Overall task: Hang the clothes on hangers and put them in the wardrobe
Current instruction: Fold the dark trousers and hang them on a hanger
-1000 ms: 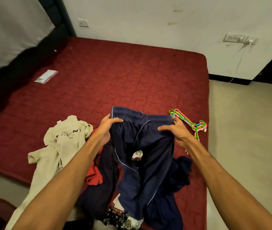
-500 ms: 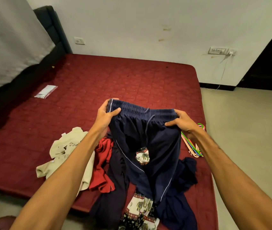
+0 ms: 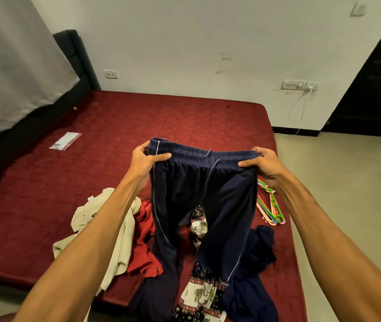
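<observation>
1. Above the near edge of the bed, navy blue track trousers with thin white side piping [image 3: 203, 196] hang full length from the elastic waistband. The legs trail into the clothes heap below.
2. Left hand [image 3: 143, 162] pinches the left waistband corner, thumb in front, fingers curled behind. Right hand [image 3: 263, 165] does the same at the right corner. Both are closed on cloth, with the waistband stretched flat between them.
3. Handling, my guess: light, soft, limp knit with no stiffness, so the legs will swing and drag. The cloth is probably a bit slick and may slide off a hanger bar. I'd hold it by the gathered waistband, the firmest part. The drawstring dangles at centre and could snag.
4. Bundle of bright plastic hangers [image 3: 272, 208], green, pink and orange, lies on the mattress just right of the trousers, below the right wrist. No hanger is on the trousers yet, so I judge one hand must let go to fetch one.
5. Heap: beige garment [image 3: 106, 212] at left, red garment [image 3: 144, 238] beside it, elephant-print trousers [image 3: 198, 293] under the legs, dark navy garment [image 3: 261, 247] at right.
6. Surface: maroon quilted mattress [image 3: 138, 126], with a clear plastic packet [image 3: 65, 141] well apart at far left. Black padded headboard [image 3: 75, 59] behind, grey hanging cloth [image 3: 11, 66] at left.
7. Room: stained white wall [image 3: 185, 43] with a switch plate [image 3: 293, 85] and a plugged charger [image 3: 311, 87]. Dark door [image 3: 370, 89] at right, beige floor [image 3: 347, 182]. Wardrobe not in view.
</observation>
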